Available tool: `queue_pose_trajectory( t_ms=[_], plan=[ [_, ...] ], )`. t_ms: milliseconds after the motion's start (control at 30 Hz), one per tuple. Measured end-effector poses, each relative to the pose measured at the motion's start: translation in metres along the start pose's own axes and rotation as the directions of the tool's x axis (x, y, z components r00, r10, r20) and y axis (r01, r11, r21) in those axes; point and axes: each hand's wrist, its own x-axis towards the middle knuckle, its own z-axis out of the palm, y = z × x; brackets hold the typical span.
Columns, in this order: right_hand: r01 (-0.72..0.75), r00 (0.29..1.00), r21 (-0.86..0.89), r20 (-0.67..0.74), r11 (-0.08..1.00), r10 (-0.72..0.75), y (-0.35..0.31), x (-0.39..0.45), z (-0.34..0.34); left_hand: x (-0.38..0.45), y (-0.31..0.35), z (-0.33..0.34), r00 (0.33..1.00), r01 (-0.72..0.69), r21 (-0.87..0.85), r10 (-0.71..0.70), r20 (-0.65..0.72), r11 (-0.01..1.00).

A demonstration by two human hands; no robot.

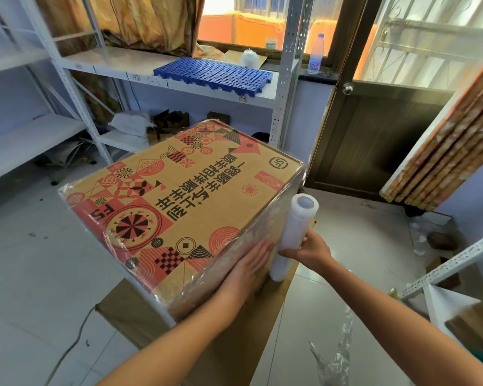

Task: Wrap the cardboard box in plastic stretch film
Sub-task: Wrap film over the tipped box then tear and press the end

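A brown cardboard box [184, 201] with red and black printed patterns sits in the middle, resting on a lower plain cardboard box [234, 338]. Clear stretch film covers its sides and corners. My left hand [251, 263] lies flat with straight fingers against the film on the box's right side. My right hand [310, 249] grips a white roll of stretch film [293, 232], held nearly upright beside the same side of the box.
White metal shelving [76, 65] stands behind and to the left, with a blue plastic grid [212, 75] on one shelf. A brown door [374, 140] is at the back right. Crumpled film scraps [338, 355] lie on the tiled floor near my right forearm.
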Motion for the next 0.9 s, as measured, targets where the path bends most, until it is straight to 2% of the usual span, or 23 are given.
queue_pose_trajectory(
  t_ms=[100, 233, 333, 467, 533, 567, 633, 667, 800, 900],
  plan=[
    [-0.012, 1.0, -0.052, -0.023, 0.999, 0.011, 0.002, 0.003, -0.002, -0.01, -0.008, -0.008, 0.995, 0.095, -0.263, -0.094, 0.016, 0.96],
    [0.009, 1.0, -0.058, -0.028, 0.998, -0.011, 0.0, 0.003, 0.0, -0.014, -0.013, -0.017, 0.985, 0.163, -0.428, -0.123, 0.12, 0.889],
    [0.01, 0.999, 0.03, -0.039, 0.999, -0.009, -0.007, 0.004, 0.005, -0.013, -0.021, -0.021, 0.975, 0.22, -0.473, -0.186, 0.118, 0.853],
    [0.072, 0.997, 0.188, -0.013, 0.98, -0.07, -0.014, 0.005, 0.006, -0.008, -0.035, -0.028, 0.947, 0.304, -0.472, -0.319, 0.05, 0.828],
    [0.066, 0.997, 0.203, 0.022, 0.977, -0.072, -0.012, 0.006, 0.003, -0.008, -0.045, -0.032, 0.937, 0.294, -0.56, -0.35, 0.009, 0.775],
    [0.049, 0.997, 0.209, 0.049, 0.977, -0.061, -0.01, 0.005, 0.0, -0.008, -0.048, -0.032, 0.944, 0.269, -0.561, -0.329, -0.006, 0.783],
    [0.01, 0.993, 0.208, 0.112, 0.978, -0.034, -0.004, 0.004, -0.007, -0.007, -0.042, -0.026, 0.968, 0.204, -0.436, -0.248, -0.046, 0.877],
    [-0.002, 0.99, 0.21, 0.138, 0.978, -0.027, -0.002, 0.003, -0.01, -0.007, -0.039, -0.021, 0.982, 0.166, -0.378, -0.188, -0.022, 0.911],
    [-0.015, 0.984, 0.238, 0.177, 0.971, -0.029, -0.006, 0.004, -0.019, -0.005, -0.034, -0.009, 0.992, 0.122, -0.369, -0.104, 0.068, 0.921],
    [-0.016, 0.989, 0.193, 0.144, 0.981, -0.012, -0.01, 0.01, -0.025, -0.007, -0.037, -0.005, 0.993, 0.111, -0.323, -0.093, 0.07, 0.94]
  ],
)
